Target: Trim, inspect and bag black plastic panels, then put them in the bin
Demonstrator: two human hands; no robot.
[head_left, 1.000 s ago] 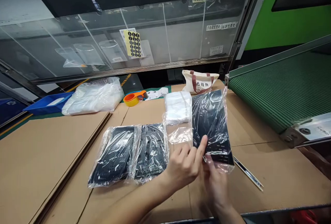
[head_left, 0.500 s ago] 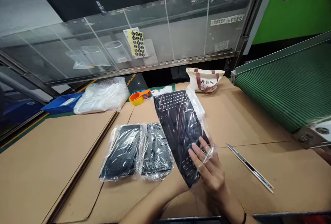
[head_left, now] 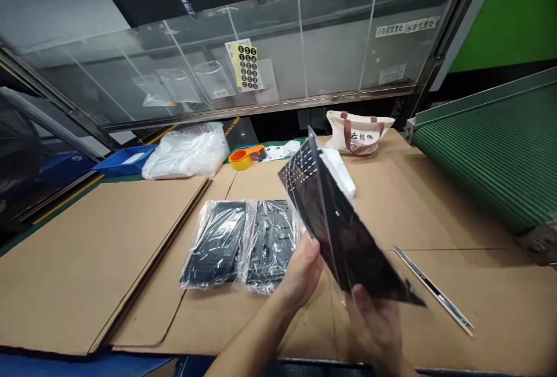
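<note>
A thin black panel (head_left: 350, 232) with rows of small slots is held up at an angle over the cardboard, apparently two leaves meeting at a ridge. Clear film shows along its left side. My left hand (head_left: 304, 267) is closed on its left edge, thumb up, other fingers hidden behind. At its lower edge my right hand (head_left: 376, 319), blurred, grips with the thumb in front. Left of the hands lie two bagged black plastic parts, a smooth one (head_left: 217, 243) and a ribbed one (head_left: 270, 243), side by side in clear film.
Slim pointed metal tweezers (head_left: 430, 287) lie at the right, below a green ribbed conveyor (head_left: 491, 156). Along the back are a cloth bag (head_left: 359, 133), an orange-yellow tape dispenser (head_left: 241, 159), a pile of plastic bags (head_left: 187, 153) and a blue tray (head_left: 124, 159). Stacked cardboard (head_left: 100, 249) covers the left.
The panel has turned from facing me to nearly edge-on, its right leaf swinging out. My left hand has come into sight at its left edge; my right hand has moved lower right.
</note>
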